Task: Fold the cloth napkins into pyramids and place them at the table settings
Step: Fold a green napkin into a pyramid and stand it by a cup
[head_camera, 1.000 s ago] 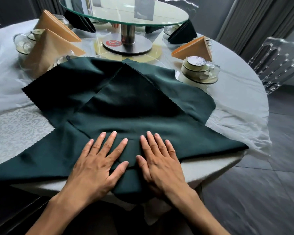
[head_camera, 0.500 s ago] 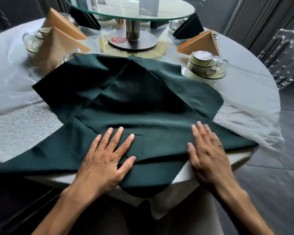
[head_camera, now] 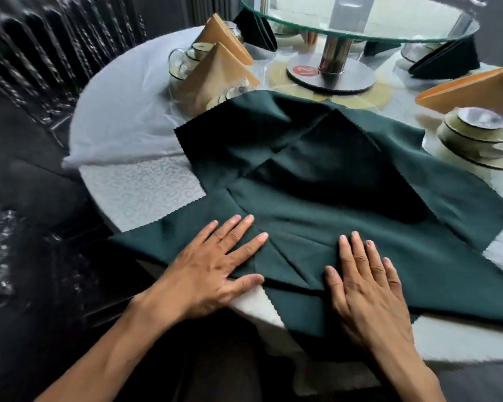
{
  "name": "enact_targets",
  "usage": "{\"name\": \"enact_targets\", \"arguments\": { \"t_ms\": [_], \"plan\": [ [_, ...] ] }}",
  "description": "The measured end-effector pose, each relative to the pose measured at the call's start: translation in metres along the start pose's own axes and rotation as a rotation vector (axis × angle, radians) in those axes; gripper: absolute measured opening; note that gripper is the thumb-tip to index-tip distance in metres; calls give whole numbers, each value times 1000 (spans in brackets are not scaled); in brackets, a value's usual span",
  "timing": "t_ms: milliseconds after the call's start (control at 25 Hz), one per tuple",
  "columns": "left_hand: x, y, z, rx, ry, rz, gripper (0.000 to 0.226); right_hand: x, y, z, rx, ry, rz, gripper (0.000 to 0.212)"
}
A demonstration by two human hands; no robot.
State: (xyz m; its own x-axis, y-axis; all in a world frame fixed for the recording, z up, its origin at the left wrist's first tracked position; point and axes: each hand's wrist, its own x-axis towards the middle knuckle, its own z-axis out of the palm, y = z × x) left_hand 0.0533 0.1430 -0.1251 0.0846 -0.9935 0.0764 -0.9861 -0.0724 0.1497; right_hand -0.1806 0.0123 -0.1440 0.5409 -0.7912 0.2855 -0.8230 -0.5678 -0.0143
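Dark green cloth napkins (head_camera: 325,181) lie spread and overlapping on the round white-clothed table (head_camera: 128,126), their near corner hanging over the table edge. My left hand (head_camera: 212,265) lies flat, fingers spread, on the near left part of the green cloth. My right hand (head_camera: 363,285) presses flat on the cloth about a hand's width to the right, with creased folds between the two. Folded orange pyramid napkins (head_camera: 215,71) stand at the back left and one orange pyramid (head_camera: 474,91) at the right. Folded green pyramids (head_camera: 447,59) stand farther back.
A glass turntable (head_camera: 360,21) on a metal stand rises over the table's middle. Stacked cups and saucers (head_camera: 479,137) sit at the right, glassware (head_camera: 183,62) at the back left. Dark chairs (head_camera: 41,47) stand to the left.
My right hand has slid back left toward the middle of the cloth. My left hand stays pressed in place. The view has swung left.
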Motion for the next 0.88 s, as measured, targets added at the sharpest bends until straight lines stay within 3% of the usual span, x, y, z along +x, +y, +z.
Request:
{"name": "enact_targets", "arguments": {
  "t_ms": [120, 240, 320, 480, 560, 720, 880],
  "plan": [
    [-55, -84, -21, -24, -5, -48, 65, -1, 3, -1, 36, -43, 4, 69],
    [-83, -122, -34, -104, 9, -17, 72, 0, 2, -1, 71, -43, -17, 70],
    [-81, -127, -40, -292, 85, -49, 66, -1, -1, 0, 83, -40, -8, 69],
    [-70, -130, -54, -819, 180, -168, 34, -1, 0, 0, 119, 46, -8, 65],
    [-64, -129, -62, -1024, 318, -206, 23, -3, -5, -8, 185, 134, -84, 63],
    [-37, -110, -88, -1270, 534, -137, 45, -8, -48, -30, 248, 137, -320, 54],
    [2, -78, -127, -1378, 556, -45, 36, -7, -66, -38, 283, 125, -285, 19]
  ]
}}
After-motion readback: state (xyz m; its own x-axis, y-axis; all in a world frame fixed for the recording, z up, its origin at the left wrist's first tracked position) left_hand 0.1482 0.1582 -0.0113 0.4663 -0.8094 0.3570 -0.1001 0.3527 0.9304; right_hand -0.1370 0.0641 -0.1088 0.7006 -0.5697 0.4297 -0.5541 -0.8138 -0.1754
